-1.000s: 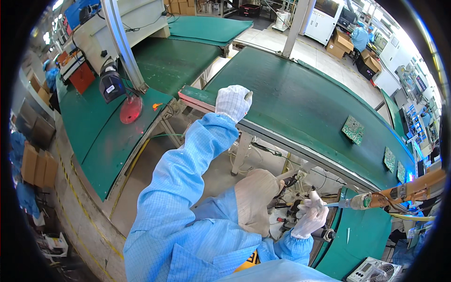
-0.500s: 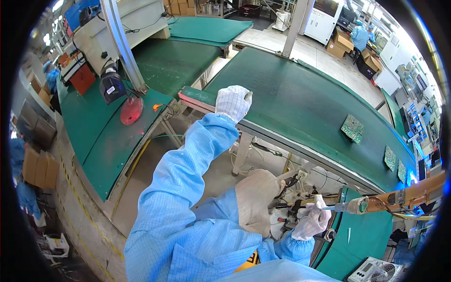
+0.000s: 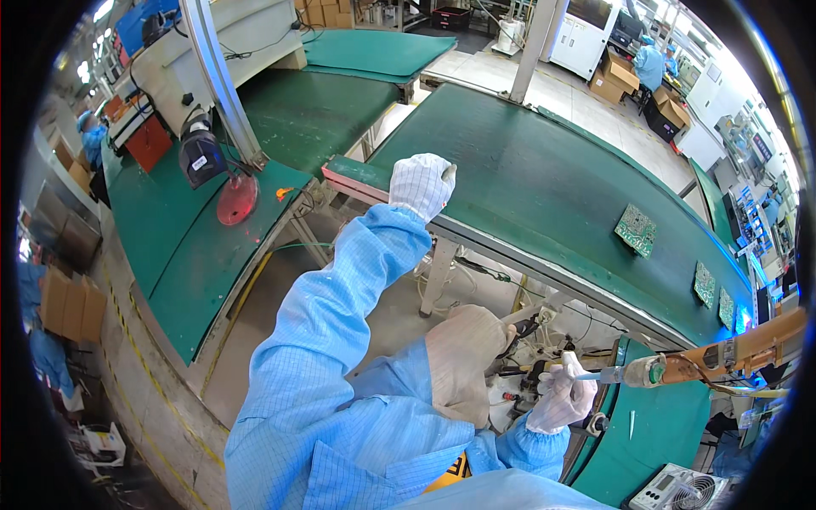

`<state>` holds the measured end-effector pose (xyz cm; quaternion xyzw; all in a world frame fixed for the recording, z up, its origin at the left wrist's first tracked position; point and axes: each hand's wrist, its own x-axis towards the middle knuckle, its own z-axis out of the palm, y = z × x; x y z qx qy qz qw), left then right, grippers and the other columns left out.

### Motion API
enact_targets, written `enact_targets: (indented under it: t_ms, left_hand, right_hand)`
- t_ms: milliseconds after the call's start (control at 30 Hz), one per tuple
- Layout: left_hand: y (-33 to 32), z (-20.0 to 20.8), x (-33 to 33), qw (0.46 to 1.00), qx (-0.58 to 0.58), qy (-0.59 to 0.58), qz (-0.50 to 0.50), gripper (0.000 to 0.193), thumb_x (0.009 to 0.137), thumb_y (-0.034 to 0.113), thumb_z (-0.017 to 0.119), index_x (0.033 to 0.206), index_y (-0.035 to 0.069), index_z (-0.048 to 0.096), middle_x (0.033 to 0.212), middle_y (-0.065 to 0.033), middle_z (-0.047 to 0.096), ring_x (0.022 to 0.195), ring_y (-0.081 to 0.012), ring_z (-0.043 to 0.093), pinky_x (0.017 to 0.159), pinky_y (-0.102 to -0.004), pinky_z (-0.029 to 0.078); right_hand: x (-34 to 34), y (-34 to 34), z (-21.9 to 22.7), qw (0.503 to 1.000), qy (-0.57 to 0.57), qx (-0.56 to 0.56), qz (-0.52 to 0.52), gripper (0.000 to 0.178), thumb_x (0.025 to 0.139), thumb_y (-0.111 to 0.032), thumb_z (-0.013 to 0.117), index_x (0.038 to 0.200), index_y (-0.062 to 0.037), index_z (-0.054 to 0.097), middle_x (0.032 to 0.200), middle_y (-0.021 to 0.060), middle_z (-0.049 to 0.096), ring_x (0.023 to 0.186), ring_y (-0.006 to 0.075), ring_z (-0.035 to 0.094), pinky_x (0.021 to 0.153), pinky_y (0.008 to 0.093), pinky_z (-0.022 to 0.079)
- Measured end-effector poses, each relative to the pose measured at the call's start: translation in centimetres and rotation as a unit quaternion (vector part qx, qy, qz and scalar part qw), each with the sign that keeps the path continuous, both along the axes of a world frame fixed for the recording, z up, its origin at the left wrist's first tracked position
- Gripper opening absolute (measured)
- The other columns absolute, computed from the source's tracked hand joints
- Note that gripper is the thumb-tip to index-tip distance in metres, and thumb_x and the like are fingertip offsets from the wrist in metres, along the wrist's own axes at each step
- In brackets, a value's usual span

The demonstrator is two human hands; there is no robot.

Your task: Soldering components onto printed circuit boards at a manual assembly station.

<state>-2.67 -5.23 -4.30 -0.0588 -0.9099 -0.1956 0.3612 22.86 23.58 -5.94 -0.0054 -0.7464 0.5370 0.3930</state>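
My left hand (image 3: pixel 422 187), in a white gridded glove, is curled into a fist at the near edge of a long green belt (image 3: pixel 510 161). Nothing shows in it. Low on the right, my right hand (image 3: pixel 564 398), gloved in white, has its fingers bent together. They meet the thin pale tip (image 3: pixel 605 375) at the end of an orange-brown tube (image 3: pixel 731 353); what the fingers grip, if anything, is hidden. Several green circuit boards lie at the belt's right, the nearest circuit board (image 3: pixel 636 230) well beyond both hands.
A black scanner-like device (image 3: pixel 202 157) on a metal post throws red light onto the left green table (image 3: pixel 161 255). Cables and hoses hang under the belt. A lower green surface (image 3: pixel 659 425) at right carries a white device with a fan (image 3: pixel 680 491). Other people work in the background.
The circuit boards have shifted slightly left along the belt. My right hand and the tube have moved only a little; my left fist stays in place.
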Motion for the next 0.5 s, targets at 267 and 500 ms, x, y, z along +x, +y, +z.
enact_targets:
  t_ms: [267, 500]
  left_hand:
    - [0.21, 0.31, 0.07, 1.0, 0.0, -0.017, 0.0, 0.015, 0.082, 0.023, 0.067, 0.075, 0.009, 0.068, 0.077, -0.0098, 0.068, 0.075, -0.0289, 0.066, 0.07, -0.0405, 0.053]
    - [0.09, 0.05, 0.02, 1.0, -0.007, 0.002, -0.003, 0.014, 0.081, 0.022, 0.067, 0.075, 0.009, 0.068, 0.077, -0.0098, 0.068, 0.075, -0.0287, 0.066, 0.07, -0.0403, 0.053]
  right_hand:
    - [-0.32, 0.6, -0.72, 0.996, 0.016, 0.091, 0.009, 0.024, 0.094, -0.015, 0.058, 0.104, 0.0063, 0.064, 0.08, 0.0091, 0.061, 0.06, 0.0106, 0.056, 0.048, 0.0176, 0.045]
    - [-0.53, 0.59, -0.72, 0.99, 0.055, 0.13, 0.018, 0.019, 0.092, -0.006, 0.058, 0.107, 0.0044, 0.061, 0.096, 0.0153, 0.063, 0.069, 0.0128, 0.06, 0.053, 0.0186, 0.05]
